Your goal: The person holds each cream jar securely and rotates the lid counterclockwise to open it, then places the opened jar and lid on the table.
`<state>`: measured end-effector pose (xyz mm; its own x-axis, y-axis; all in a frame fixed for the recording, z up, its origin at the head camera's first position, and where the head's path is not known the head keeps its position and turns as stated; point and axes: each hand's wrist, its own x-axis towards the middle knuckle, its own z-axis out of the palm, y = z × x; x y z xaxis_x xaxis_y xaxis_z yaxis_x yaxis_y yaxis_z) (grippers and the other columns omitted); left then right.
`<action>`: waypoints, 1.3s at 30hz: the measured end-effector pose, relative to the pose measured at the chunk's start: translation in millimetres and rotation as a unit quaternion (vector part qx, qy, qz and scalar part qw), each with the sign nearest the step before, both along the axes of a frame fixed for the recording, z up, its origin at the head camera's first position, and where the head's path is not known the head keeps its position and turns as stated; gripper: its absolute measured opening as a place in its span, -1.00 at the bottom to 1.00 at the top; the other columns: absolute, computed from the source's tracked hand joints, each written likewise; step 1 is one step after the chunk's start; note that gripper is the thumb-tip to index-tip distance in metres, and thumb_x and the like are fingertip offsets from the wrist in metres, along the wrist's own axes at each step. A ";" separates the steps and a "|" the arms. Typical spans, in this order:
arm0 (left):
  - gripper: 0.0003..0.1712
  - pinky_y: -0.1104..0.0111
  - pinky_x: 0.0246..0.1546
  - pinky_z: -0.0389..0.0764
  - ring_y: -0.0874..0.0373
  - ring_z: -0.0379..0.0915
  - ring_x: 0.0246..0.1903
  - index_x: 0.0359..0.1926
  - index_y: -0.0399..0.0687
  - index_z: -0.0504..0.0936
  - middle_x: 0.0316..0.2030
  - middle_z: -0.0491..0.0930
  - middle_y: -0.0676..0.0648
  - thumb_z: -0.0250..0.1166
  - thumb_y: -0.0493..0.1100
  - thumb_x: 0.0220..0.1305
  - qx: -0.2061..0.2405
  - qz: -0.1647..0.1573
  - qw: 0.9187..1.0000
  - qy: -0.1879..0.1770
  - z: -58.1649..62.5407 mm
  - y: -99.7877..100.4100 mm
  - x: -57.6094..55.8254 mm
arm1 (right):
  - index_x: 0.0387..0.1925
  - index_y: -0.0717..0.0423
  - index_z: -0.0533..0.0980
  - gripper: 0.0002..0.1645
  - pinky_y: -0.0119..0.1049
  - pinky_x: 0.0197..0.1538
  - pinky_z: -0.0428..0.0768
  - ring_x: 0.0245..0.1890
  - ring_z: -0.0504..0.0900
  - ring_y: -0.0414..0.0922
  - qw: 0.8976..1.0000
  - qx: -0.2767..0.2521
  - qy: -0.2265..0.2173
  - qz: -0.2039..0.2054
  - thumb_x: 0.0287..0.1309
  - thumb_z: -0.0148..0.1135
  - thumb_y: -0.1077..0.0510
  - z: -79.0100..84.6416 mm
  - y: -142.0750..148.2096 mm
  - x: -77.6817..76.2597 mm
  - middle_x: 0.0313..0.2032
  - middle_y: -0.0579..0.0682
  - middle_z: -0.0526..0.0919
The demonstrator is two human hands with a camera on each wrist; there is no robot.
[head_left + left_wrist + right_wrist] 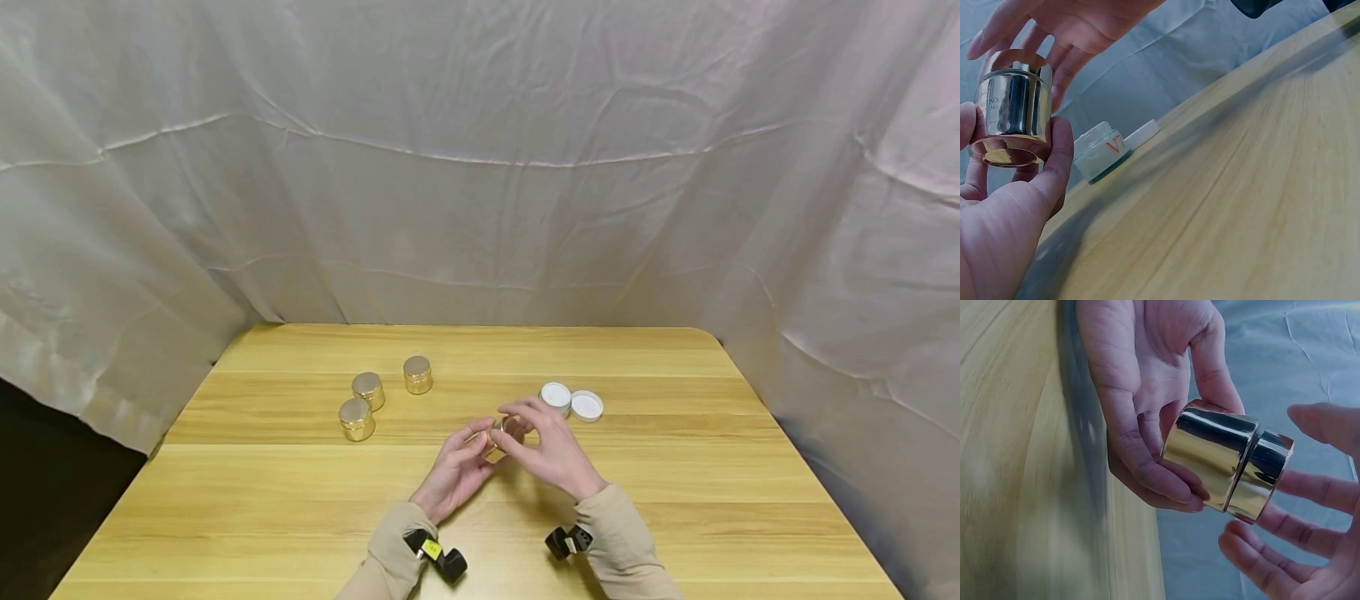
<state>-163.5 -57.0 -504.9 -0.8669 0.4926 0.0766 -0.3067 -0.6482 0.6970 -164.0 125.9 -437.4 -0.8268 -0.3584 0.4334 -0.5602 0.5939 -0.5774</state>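
Note:
My left hand grips a shiny gold cosmetic jar around its body, thumb on one side and fingers on the other. In the right wrist view, the jar lies tilted in that hand, with its gold lid on. My right hand is spread around the lid end. Its thumb stands apart from the lid, while its loosely bent fingers reach close behind it. Small lettering marks the side of the jar in the left wrist view.
Three capped gold jars, a front one, a middle one and a back one, stand at left. Beyond my right hand, an open white jar with orange lettering stands beside a white lid. A grey curtain hangs behind the table.

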 end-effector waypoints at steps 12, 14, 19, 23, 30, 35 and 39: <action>-0.77 0.25 0.30 0.56 0.28 0.55 0.03 0.07 0.05 0.49 -0.07 0.61 0.11 0.00 -0.28 0.53 0.004 0.002 1.000 0.005 1.3 0.6 0.7 | -0.05 0.20 0.67 -0.63 -0.27 -0.18 0.70 -0.31 0.69 -0.08 1.000 -0.014 0.011 0.004 0.13 0.43 0.09 0.2 1.3 -0.4 -0.17 0.04 0.74; -0.77 0.27 0.30 0.56 0.27 0.55 0.04 0.06 0.05 0.49 -0.04 0.61 0.10 0.01 -0.28 0.53 0.000 0.004 1.000 0.000 1.6 0.8 0.6 | -0.04 0.20 0.67 -0.62 -0.22 -0.14 0.72 -0.29 0.71 -0.06 1.000 -0.015 0.009 0.012 0.11 0.43 0.12 0.4 1.6 -0.2 -0.15 0.05 0.74; -0.76 0.28 0.29 0.56 0.28 0.54 0.01 0.06 0.06 0.49 -0.06 0.59 0.10 -0.01 -0.29 0.53 -0.005 0.006 1.000 -0.004 1.7 0.5 0.9 | 0.02 0.16 0.65 -0.57 -0.22 -0.08 0.70 -0.25 0.71 -0.07 1.000 -0.011 0.000 0.008 0.14 0.42 0.05 1.2 1.3 0.5 -0.12 0.04 0.73; -0.75 0.27 0.30 0.56 0.30 0.52 -0.02 0.06 0.06 0.50 -0.09 0.56 0.11 -0.03 -0.29 0.54 0.001 0.003 1.000 0.000 1.5 -0.1 1.2 | 0.03 0.13 0.65 -0.53 -0.33 -0.18 0.65 -0.30 0.67 -0.12 1.000 -0.008 -0.010 -0.011 0.17 0.40 -0.04 1.4 0.6 0.9 -0.14 0.02 0.72; -0.75 0.28 0.28 0.56 0.27 0.54 0.01 0.05 0.05 0.50 -0.08 0.60 0.10 -0.03 -0.30 0.53 0.001 0.003 1.000 -0.002 1.8 0.4 0.5 | -0.03 0.17 0.67 -0.62 -0.34 -0.22 0.65 -0.34 0.65 -0.13 1.000 -0.008 -0.006 -0.011 0.18 0.40 0.05 1.8 0.6 1.0 -0.17 0.02 0.74; -0.75 0.29 0.28 0.55 0.25 0.54 0.05 0.05 0.05 0.50 0.00 0.59 0.07 -0.03 -0.30 0.53 -0.006 0.005 1.000 -0.005 2.3 1.0 0.0 | 0.01 0.14 0.65 -0.62 -0.24 -0.08 0.64 -0.24 0.67 -0.08 1.000 0.008 -0.006 0.001 0.19 0.37 0.08 2.5 1.0 2.4 -0.09 0.03 0.72; -0.72 0.28 0.29 0.56 0.28 0.54 0.02 0.05 0.07 0.51 -0.03 0.58 0.10 -0.05 -0.31 0.54 -0.004 0.005 1.000 -0.003 1.4 0.6 0.4 | 0.09 0.13 0.62 -0.51 -0.13 0.01 0.62 -0.15 0.67 -0.05 0.999 0.018 -0.023 -0.014 0.22 0.34 -0.04 2.5 0.4 2.6 -0.03 0.03 0.70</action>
<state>-163.1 -56.4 -503.6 -0.8724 0.4841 0.0676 -0.3043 -0.6462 0.6999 -161.5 126.3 -434.9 -0.8554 -0.3492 0.3826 -0.5165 0.6303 -0.5795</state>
